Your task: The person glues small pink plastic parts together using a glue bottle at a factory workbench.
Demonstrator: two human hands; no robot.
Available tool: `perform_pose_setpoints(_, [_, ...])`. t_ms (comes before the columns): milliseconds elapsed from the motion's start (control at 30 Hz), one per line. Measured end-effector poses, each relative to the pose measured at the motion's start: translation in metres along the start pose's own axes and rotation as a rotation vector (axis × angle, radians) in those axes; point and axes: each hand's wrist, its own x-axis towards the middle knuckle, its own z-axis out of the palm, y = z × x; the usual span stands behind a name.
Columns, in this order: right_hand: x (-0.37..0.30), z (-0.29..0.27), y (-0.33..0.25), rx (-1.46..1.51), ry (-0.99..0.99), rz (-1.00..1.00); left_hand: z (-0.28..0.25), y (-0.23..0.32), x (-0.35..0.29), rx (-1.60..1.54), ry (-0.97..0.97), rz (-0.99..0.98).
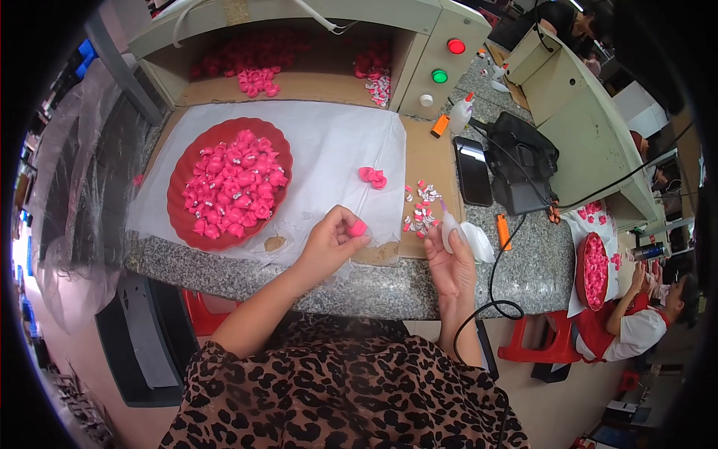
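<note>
Granite worktop (538,273): left hand (327,241) pinches pink piece (358,228), right hand (453,271) grips bottle (449,227) (nozzle (443,205) and long axis pointing away).

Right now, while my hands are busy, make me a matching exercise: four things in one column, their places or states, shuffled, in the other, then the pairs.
1. Left hand
2. Right hand
3. Bowl
4. Phone

A. Holding a white bottle
B. Flat on the counter
C. Pinching a pink piece
D. Red, heaped with pink pieces

Pairs: 1-C, 2-A, 3-D, 4-B
</note>
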Motion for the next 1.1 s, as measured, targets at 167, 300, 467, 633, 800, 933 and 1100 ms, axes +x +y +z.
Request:
perform_pose_setpoints(167, [0.004, -0.018, -0.022, -0.223, -0.043, -0.044, 0.005, 0.012, 0.002, -0.244, -0.022, -0.197])
perform_pose_setpoints(300, [0.007, -0.025, -0.03, -0.499, -0.01, -0.101, 0.011, 0.014, 0.004, -0.374, -0.081, -0.287])
perform_pose_setpoints(467, [0.003, -0.022, -0.036, -0.415, -0.066, 0.032, 0.02, 0.01, 0.005, -0.304, -0.105, -0.298])
perform_pose_setpoints(633, [0.006, -0.021, -0.035, -0.564, 0.016, 0.031, 0.027, 0.005, 0.006, -0.414, -0.062, -0.244])
perform_pose_setpoints(800, [0.006, -0.019, -0.018, -1.162, -0.005, -0.177, 0.023, -0.001, 0.005, -0.429, -0.077, -0.226])
perform_pose_setpoints(933, [0.007, -0.009, 0.001, -1.635, -0.05, -0.595, 0.022, -0.006, 0.004, -0.422, -0.088, -0.197])
perform_pose_setpoints(1100, [0.009, -0.002, 0.005, -1.806, -0.009, -0.623, 0.023, 0.0, 0.003, -0.456, -0.082, -0.255])
